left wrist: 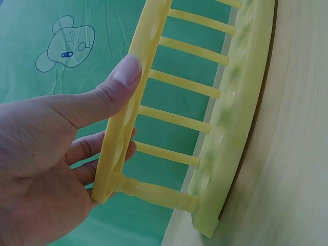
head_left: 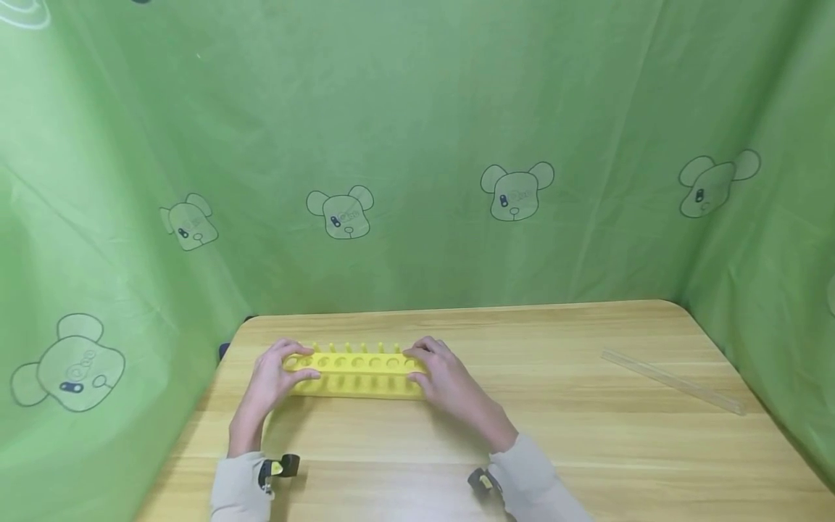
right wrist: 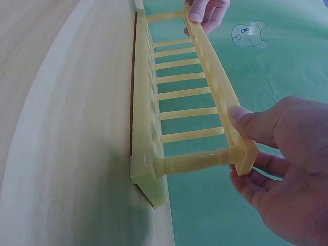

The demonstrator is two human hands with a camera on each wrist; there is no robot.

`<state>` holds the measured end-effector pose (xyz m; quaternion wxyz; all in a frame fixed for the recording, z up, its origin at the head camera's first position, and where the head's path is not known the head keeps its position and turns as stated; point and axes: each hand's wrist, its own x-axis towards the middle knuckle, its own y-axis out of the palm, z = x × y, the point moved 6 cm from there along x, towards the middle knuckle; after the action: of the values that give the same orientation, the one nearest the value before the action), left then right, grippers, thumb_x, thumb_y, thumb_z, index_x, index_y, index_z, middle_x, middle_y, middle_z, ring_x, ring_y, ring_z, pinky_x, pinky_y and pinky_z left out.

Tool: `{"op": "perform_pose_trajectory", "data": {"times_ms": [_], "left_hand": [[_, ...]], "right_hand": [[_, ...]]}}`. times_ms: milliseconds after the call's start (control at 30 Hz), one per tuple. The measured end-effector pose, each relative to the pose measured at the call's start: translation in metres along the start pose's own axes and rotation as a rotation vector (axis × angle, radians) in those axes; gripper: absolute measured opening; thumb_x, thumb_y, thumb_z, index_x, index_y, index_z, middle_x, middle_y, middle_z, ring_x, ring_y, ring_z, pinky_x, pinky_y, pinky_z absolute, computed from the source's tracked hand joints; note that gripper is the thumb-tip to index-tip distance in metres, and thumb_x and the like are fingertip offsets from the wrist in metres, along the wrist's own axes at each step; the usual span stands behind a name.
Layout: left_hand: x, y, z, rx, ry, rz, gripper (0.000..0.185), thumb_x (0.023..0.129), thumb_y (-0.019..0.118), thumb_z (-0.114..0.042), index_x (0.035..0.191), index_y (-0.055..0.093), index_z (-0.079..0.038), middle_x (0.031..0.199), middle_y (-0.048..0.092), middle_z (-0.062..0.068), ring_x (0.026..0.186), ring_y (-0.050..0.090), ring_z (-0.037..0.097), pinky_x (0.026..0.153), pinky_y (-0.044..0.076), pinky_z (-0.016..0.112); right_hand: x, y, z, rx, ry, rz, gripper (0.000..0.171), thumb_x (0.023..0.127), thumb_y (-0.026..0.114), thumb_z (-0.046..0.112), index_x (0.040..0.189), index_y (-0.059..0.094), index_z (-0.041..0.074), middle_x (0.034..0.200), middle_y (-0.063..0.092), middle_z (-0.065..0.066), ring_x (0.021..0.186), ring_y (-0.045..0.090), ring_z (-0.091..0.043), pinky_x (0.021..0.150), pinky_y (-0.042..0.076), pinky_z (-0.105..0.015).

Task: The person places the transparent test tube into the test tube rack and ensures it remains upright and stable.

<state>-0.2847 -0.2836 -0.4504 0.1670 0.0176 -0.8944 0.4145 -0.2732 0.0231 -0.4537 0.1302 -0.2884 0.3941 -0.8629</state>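
A yellow plastic test tube rack (head_left: 359, 364) stands on the wooden table, left of centre, with a row of round holes in its top bar and thin pegs between the two levels. My left hand (head_left: 267, 377) grips the left end of the top bar, thumb in front and fingers behind. At the other end, my right hand (head_left: 450, 384) holds the same bar in the same way. In the left wrist view the thumb lies along the bar (left wrist: 123, 123). Both hands show on the rack (right wrist: 218, 82) in the right wrist view. The rack's base meets the table.
A clear, thin, tube-like piece (head_left: 672, 380) lies slanted on the right side of the table (head_left: 554, 435). Green curtain (head_left: 417, 130) with bear-head prints hangs behind the table and along both sides. Small cameras are strapped to both wrists.
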Motion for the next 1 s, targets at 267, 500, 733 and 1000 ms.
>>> {"op": "perform_pose_trajectory", "data": {"times_ms": [267, 500, 733, 1000], "left_hand": [[0.001, 0.004, -0.002, 0.0, -0.028, 0.014, 0.044, 0.073, 0.092, -0.013, 0.112, 0.075, -0.002, 0.116, 0.067, 0.016, 0.114, 0.061, 0.041, 0.107, 0.046, 0.059], [0.003, 0.007, -0.004, -0.005, -0.02, 0.006, 0.044, 0.071, 0.093, -0.013, 0.111, 0.076, -0.003, 0.112, 0.068, 0.014, 0.11, 0.063, 0.039, 0.105, 0.048, 0.057], [0.004, 0.01, -0.007, -0.008, -0.015, 0.004, 0.043, 0.072, 0.093, -0.012, 0.111, 0.077, -0.003, 0.109, 0.067, 0.012, 0.107, 0.064, 0.037, 0.103, 0.05, 0.055], [0.007, 0.012, -0.014, -0.01, -0.021, 0.019, 0.043, 0.074, 0.091, -0.012, 0.113, 0.076, -0.003, 0.109, 0.067, 0.012, 0.107, 0.063, 0.036, 0.103, 0.05, 0.054]], "right_hand": [[-0.001, -0.003, -0.001, -0.003, -0.008, -0.003, 0.04, 0.092, 0.078, 0.01, 0.128, 0.067, 0.0, 0.123, 0.062, -0.01, 0.113, 0.06, -0.026, 0.099, 0.056, -0.035], [-0.002, -0.007, -0.005, -0.011, 0.004, 0.006, 0.039, 0.092, 0.077, 0.011, 0.128, 0.067, 0.0, 0.122, 0.062, -0.009, 0.112, 0.06, -0.024, 0.1, 0.055, -0.033], [-0.003, -0.009, -0.01, -0.027, 0.007, 0.008, 0.038, 0.092, 0.077, 0.011, 0.128, 0.068, 0.0, 0.122, 0.062, -0.008, 0.112, 0.06, -0.024, 0.099, 0.056, -0.033], [-0.003, -0.015, -0.015, -0.03, -0.001, 0.005, 0.039, 0.092, 0.077, 0.01, 0.128, 0.067, 0.001, 0.122, 0.062, -0.008, 0.112, 0.06, -0.024, 0.098, 0.056, -0.033]]}}
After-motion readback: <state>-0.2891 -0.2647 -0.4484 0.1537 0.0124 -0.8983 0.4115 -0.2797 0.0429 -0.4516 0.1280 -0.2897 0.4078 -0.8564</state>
